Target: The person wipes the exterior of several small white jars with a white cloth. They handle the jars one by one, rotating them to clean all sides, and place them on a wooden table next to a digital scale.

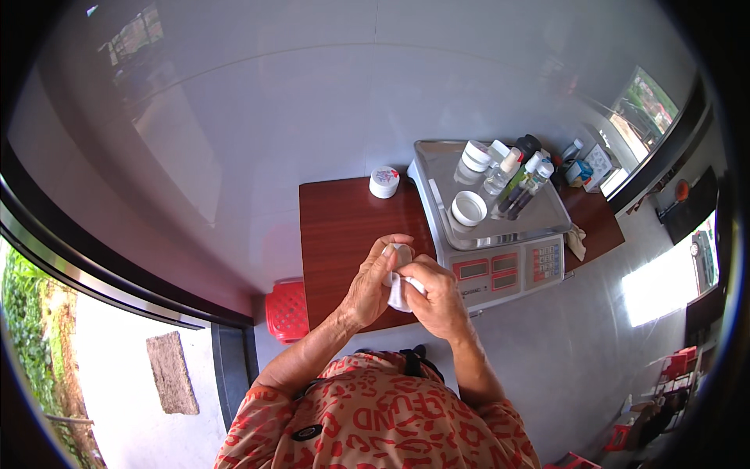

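My left hand (372, 281) holds a small round white jar or lid (402, 255) between thumb and fingers. In my right hand (432, 293) is a white cloth or tissue (398, 295), pressed against the round piece. Both hands meet above the near edge of a dark red wooden table (357, 228). Ahead of them on the table stands a closed white jar (384, 182) with a printed lid. On the steel pan of the digital scale (510, 234), to the right, lies an open white round container or lid (469, 208).
The scale also bears stacked white jars (476, 157), a clear spray bottle (502, 173) and several slim bottles (530, 182). Small boxes (580, 173) and a cloth (576, 241) are at the right. A red plastic stool (287, 311) stands left of the table, beside the wall.
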The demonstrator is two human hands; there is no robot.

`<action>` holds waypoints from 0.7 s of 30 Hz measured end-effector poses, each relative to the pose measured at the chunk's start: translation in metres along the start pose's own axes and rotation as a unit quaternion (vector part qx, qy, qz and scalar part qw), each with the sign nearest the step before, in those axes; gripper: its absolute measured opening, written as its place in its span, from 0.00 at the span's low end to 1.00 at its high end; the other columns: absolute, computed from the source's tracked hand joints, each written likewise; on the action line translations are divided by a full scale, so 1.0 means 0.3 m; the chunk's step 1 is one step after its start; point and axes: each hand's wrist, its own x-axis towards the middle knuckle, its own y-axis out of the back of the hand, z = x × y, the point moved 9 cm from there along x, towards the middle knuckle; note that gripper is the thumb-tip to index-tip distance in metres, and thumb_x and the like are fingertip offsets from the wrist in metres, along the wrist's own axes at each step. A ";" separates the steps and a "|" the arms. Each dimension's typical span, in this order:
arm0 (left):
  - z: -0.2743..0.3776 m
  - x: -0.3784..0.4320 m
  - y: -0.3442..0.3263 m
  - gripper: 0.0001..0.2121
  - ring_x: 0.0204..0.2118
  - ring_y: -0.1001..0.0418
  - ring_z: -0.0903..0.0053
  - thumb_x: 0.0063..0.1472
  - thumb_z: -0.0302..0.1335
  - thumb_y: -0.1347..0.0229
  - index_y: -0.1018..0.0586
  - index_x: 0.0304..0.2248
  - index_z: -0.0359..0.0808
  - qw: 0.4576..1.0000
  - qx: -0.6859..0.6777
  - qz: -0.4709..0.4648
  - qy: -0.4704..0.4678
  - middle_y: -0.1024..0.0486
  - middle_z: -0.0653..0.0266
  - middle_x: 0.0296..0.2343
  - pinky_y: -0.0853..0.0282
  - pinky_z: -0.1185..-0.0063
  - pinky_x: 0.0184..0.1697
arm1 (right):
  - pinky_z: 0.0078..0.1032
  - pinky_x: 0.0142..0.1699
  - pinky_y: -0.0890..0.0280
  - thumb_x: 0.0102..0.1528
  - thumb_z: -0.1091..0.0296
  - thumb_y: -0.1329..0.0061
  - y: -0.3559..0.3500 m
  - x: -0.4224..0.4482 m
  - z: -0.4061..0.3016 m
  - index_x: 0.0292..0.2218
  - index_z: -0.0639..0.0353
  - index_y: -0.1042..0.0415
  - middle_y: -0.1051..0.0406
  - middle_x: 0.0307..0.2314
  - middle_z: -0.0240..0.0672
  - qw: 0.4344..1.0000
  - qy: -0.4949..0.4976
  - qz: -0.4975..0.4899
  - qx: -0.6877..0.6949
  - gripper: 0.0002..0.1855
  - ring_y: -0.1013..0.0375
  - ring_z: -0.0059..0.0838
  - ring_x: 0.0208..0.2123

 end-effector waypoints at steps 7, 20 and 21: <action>-0.037 0.023 0.090 0.20 0.38 0.32 0.78 0.62 0.43 0.57 0.37 0.46 0.38 0.997 0.000 0.067 0.038 0.33 0.64 0.35 0.32 0.78 0.41 | 0.16 0.28 0.35 0.52 0.68 0.50 0.017 -0.023 0.061 0.34 0.65 0.30 0.29 0.27 0.32 0.955 -0.051 -0.031 0.289 0.10 0.31 0.16 0.26; 0.203 0.295 0.309 0.31 0.34 0.32 0.74 0.49 0.38 0.39 0.39 0.45 0.27 0.851 0.451 0.208 -0.173 0.36 0.55 0.38 0.32 0.76 0.36 | 0.17 0.30 0.36 0.52 0.67 0.49 0.161 -0.122 0.119 0.34 0.66 0.31 0.30 0.25 0.32 0.976 -0.102 0.112 0.155 0.11 0.31 0.18 0.26; 0.207 0.316 0.326 0.30 0.35 0.32 0.72 0.48 0.36 0.39 0.38 0.45 0.28 0.843 0.462 0.215 -0.172 0.36 0.54 0.38 0.32 0.75 0.38 | 0.17 0.30 0.36 0.52 0.69 0.50 0.163 -0.126 0.123 0.33 0.66 0.31 0.30 0.25 0.33 0.978 -0.097 0.114 0.147 0.10 0.31 0.19 0.26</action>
